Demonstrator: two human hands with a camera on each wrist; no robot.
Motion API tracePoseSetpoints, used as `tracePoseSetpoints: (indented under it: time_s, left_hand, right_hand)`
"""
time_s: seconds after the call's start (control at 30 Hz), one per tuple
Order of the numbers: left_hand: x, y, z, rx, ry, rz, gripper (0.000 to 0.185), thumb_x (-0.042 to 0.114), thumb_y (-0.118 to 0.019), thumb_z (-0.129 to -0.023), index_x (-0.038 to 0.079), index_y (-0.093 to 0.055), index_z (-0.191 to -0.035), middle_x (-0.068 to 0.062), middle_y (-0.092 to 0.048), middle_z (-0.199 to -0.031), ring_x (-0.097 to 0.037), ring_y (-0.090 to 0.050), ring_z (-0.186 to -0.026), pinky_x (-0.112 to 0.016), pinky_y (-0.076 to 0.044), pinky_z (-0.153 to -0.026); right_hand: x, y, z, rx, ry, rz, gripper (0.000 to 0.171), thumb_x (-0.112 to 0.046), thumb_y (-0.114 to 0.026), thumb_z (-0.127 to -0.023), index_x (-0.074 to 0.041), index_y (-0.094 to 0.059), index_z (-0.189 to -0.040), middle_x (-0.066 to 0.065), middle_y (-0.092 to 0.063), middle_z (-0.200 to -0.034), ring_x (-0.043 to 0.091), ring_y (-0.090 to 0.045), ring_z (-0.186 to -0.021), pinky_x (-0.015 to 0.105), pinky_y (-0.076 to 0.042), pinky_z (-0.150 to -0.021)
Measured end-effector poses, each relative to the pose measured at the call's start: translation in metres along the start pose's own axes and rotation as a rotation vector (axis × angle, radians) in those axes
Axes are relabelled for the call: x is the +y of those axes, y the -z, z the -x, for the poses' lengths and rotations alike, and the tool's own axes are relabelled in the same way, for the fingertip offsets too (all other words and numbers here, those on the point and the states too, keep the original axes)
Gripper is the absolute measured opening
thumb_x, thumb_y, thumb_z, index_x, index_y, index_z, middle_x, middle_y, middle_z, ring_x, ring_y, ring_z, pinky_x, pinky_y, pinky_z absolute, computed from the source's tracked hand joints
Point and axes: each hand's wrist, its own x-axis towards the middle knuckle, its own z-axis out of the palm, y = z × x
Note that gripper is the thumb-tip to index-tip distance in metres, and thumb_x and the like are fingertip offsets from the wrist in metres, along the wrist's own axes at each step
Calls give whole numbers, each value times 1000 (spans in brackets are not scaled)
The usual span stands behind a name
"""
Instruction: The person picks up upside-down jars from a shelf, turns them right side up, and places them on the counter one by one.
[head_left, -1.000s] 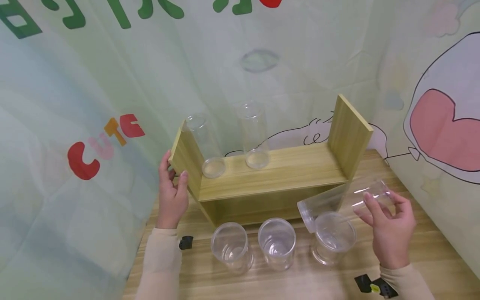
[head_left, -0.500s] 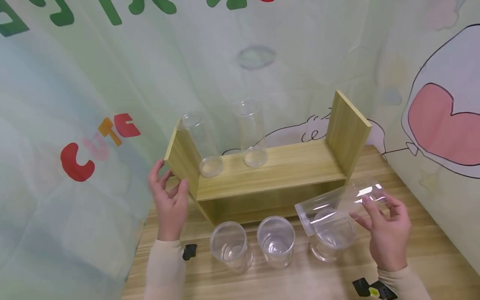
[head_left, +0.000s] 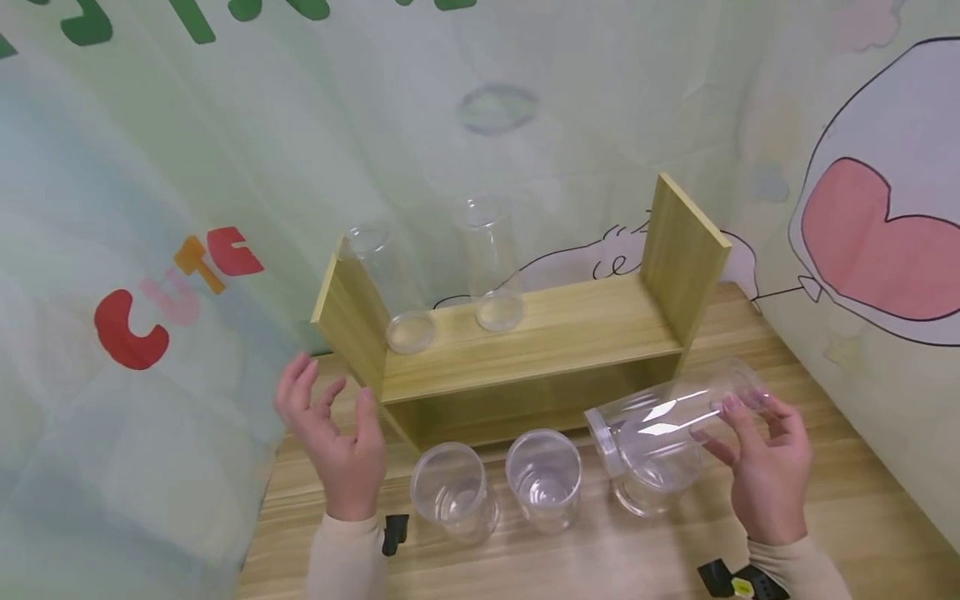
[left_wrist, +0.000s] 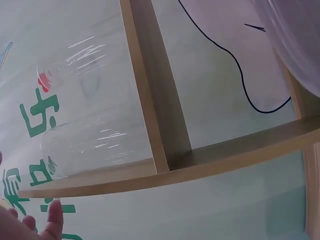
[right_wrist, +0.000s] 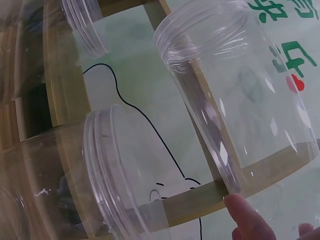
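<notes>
My right hand [head_left: 772, 475] grips a clear plastic jar [head_left: 663, 412] near its right end. The jar is tilted almost on its side, its threaded rim [right_wrist: 200, 45] pointing left, and overlaps the right-hand jar on the table in the head view. My left hand [head_left: 337, 450], fingers spread and loosely bent, is in the air beside the shelf's left panel [head_left: 348, 325], holding nothing. Two tall clear jars [head_left: 390, 287] stand upright on the left part of the wooden shelf [head_left: 577, 321]. In front of it stand three clear jars [head_left: 543, 483] in a row.
The shelf has an upright right panel [head_left: 682, 258] and a lower compartment [head_left: 525, 400] open to the front. It stands on a wood-grain table [head_left: 847, 492]. A printed cloth [head_left: 225, 150] hangs behind and around both sides.
My left hand has come off the shelf's left panel and moved down, its fingers spreading. My right hand keeps its hold on the tilted jar, which has shifted slightly. The head view has drifted a little.
</notes>
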Motion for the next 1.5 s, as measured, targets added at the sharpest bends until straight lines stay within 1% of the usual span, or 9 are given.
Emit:
tracePoseSetpoints:
  time_s: [0.1, 0.17, 0.3, 0.47, 0.6, 0.83, 1.1, 1.27, 1.5]
  left_hand:
    - [2, -6, 7, 11, -24, 8, 50, -7, -58, -77, -15, -41, -124, -23, -36, -139, -37, -34, -128, -32, -46, -87]
    - [3, -10, 13, -10, -18, 25, 50, -10, -58, -76, -15, -41, -124, -22, -35, -140, -37, -34, -129, -31, -48, -85]
    - [6, -18, 26, -104, 30, 89, 52, -16, -57, -78, -14, -41, -128, -24, -32, -142, -39, -34, -131, -27, -54, -81]
    - [10, -29, 42, -206, 74, 184, 53, -19, -55, -81, -13, -40, -132, -25, -32, -143, -42, -34, -131, -34, -58, -79]
    - [13, -40, 52, -274, 62, 229, 56, -21, -56, -79, -14, -39, -133, -24, -33, -143, -45, -37, -128, -36, -58, -75]
    - [28, -57, 72, -440, 49, 360, 62, -17, -60, -76, -15, -36, -134, -31, -28, -142, -41, -38, -130, -40, -59, -69]
    - [43, -78, 92, -612, 33, 485, 76, -8, -67, -72, 0, -36, -141, -32, -23, -146, -37, -35, -134, -44, -59, -73]
    - [49, -87, 102, -675, 39, 524, 77, -5, -71, -72, 2, -36, -140, -27, -21, -149, -37, -34, -135, -44, -58, -77]
    - [64, -101, 114, -693, 50, 553, 86, -11, -80, -67, 5, -36, -139, -26, -24, -148, -37, -38, -131, -39, -58, -77]
  right_hand:
    - [1, 2, 2, -7, -11, -17, 28, 5, -64, -92, 0, -50, -116, 14, -49, -115, 20, -62, -87, 37, -59, -60]
    - [2, 3, 3, -11, -16, -33, 28, 5, -64, -93, -1, -50, -117, 13, -50, -115, 20, -63, -87, 38, -59, -61]
    - [4, 4, 5, -20, -23, -72, 27, 5, -61, -94, 0, -51, -118, 13, -52, -115, 20, -66, -87, 40, -59, -62]
    - [5, 6, 6, -23, -27, -68, 27, 2, -61, -95, 0, -50, -119, 13, -52, -115, 20, -66, -88, 40, -59, -62]
    - [3, 7, 5, -29, -28, -74, 26, -1, -61, -96, -2, -49, -120, 13, -51, -115, 21, -66, -89, 40, -59, -63]
    - [2, 11, 6, -56, -41, -199, 24, 1, -58, -97, 0, -47, -119, 13, -49, -115, 24, -70, -86, 42, -59, -62]
    - [5, 11, 6, -71, -37, -221, 19, -2, -56, -99, -1, -46, -115, 13, -55, -113, 27, -71, -88, 44, -59, -63]
    - [6, 12, 6, -83, -60, -235, 18, -4, -56, -100, -2, -46, -114, 12, -56, -114, 28, -71, -90, 46, -59, -65]
    - [5, 15, 8, -122, -77, -258, 15, -4, -53, -101, -3, -46, -114, 10, -59, -112, 29, -71, -91, 46, -59, -67]
